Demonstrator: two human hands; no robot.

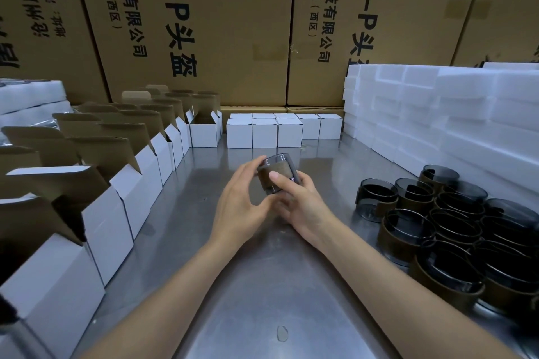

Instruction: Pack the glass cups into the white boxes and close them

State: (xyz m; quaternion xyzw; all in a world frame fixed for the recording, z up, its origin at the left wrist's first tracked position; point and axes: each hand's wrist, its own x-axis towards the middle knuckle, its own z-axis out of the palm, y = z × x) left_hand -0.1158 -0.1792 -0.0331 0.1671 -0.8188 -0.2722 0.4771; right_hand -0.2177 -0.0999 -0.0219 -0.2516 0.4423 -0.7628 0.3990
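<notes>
A dark glass cup (280, 167) with a brown sleeve is held over the middle of the metal table, tilted on its side. My right hand (300, 204) grips it from below and the right, thumb across the sleeve. My left hand (242, 201) touches its left side with curved fingers. Several open white boxes (145, 166) with brown flaps raised line the left side. Several closed white boxes (264, 131) stand at the back centre. A cluster of several more sleeved glass cups (455, 224) sits at the right.
Stacks of white foam blocks (437, 114) fill the back right. Large brown cartons (233, 23) form a wall behind. More foam pieces (29, 96) lie at the far left. The steel table surface (262, 285) lies between the box row and the cups.
</notes>
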